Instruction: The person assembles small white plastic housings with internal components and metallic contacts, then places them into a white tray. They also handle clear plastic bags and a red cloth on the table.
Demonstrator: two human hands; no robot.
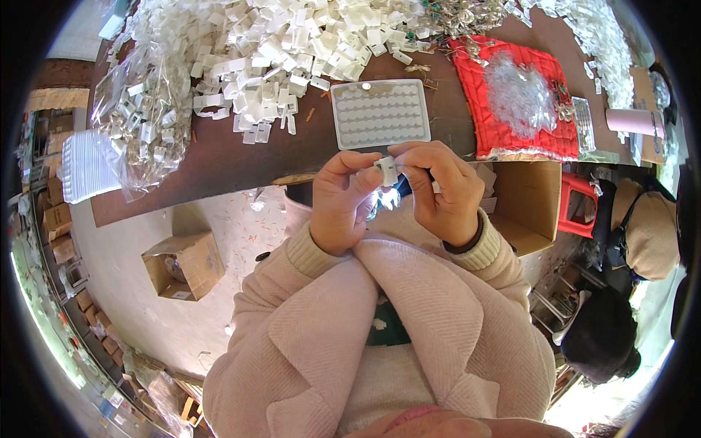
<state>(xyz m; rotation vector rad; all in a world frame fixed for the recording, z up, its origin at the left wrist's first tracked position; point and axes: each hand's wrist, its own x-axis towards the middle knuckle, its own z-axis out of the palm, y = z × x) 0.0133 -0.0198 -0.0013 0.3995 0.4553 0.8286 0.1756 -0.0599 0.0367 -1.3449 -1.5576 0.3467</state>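
A small white plastic housing (pixel 388 172) with a slot in it is between my two hands, just off the table's near edge. My left hand (pixel 342 197) pinches its left side between thumb and forefinger. At the other side, the thumb and forefinger of my right hand (pixel 444 191) press against it. Any smaller part between the right fingertips is hidden. Beyond my hands lies a pale tray (pixel 401 85) with rows of small compartments. Many similar white housings (pixel 307 44) are heaped at the back left of the table.
On the brown table (pixel 241 164), a clear bag (pixel 150 135) of parts and stacked white trays (pixel 86 168) lie left. A red quilted cloth (pixel 475 95) at right carries a pile of clear pieces (pixel 518 95). Below stand cardboard boxes (pixel 529 197) and a red stool (pixel 577 206).
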